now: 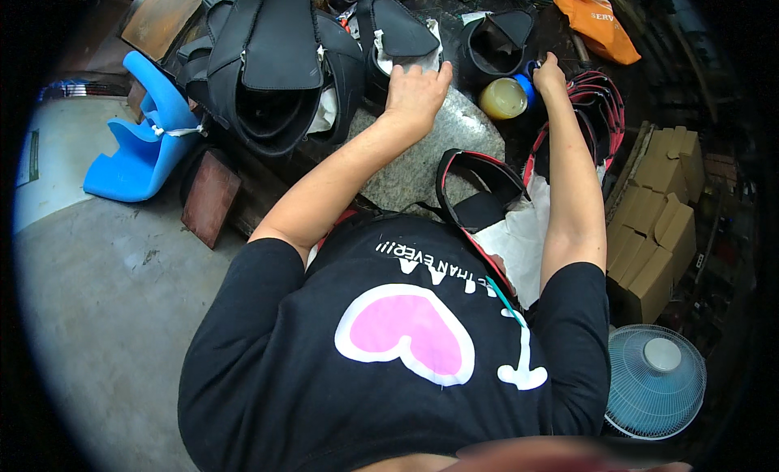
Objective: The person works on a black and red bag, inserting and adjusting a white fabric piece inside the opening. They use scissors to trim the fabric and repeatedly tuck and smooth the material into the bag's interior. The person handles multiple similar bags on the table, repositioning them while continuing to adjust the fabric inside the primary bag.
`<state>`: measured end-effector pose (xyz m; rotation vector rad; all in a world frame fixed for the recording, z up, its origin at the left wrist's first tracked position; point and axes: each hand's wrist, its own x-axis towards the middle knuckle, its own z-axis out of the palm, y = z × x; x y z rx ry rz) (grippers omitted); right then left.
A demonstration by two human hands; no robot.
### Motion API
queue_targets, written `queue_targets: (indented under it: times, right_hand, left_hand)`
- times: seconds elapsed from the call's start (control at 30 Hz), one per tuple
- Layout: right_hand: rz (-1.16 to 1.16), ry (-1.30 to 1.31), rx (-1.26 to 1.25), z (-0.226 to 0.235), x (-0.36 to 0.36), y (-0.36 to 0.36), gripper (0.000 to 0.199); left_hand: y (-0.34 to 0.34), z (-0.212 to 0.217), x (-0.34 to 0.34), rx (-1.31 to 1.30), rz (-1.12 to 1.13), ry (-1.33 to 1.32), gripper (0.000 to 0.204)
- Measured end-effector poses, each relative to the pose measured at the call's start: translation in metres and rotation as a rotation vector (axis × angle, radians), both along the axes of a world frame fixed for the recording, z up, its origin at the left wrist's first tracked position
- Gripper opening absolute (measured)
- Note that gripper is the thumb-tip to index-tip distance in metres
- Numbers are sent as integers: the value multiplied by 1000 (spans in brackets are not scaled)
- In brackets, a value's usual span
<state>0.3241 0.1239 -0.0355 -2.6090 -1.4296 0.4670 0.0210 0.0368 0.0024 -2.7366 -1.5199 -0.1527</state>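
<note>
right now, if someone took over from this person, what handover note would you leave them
Left hand: flat on white paper at a black shoe upper, no closed grip.
Right hand: reaching to the blue-rimmed glue pot; grip hidden.
Stone slab sits between the arms; a red-trimmed upper with white paper lies at the lap, more red-trimmed uppers by the right arm.
Done: cannot tell from this view.
Left: the uppers look unassembled.

Even daylight, dim cluttered top, fisheye-bent dark rim, blurred patch at bottom edge.
</note>
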Motion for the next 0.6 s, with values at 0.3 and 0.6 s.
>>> queue_targets:
  times: [0.3, 0.6]
  right_hand:
    - [-28, 24, 72, 3, 6, 0, 58]
    - [49, -13, 38, -1, 7, -1, 69]
  left_hand:
    - [-11, 24, -11, 28, -120, -171, 54]
    - [-5, 15, -12, 211, -158, -119, 51]
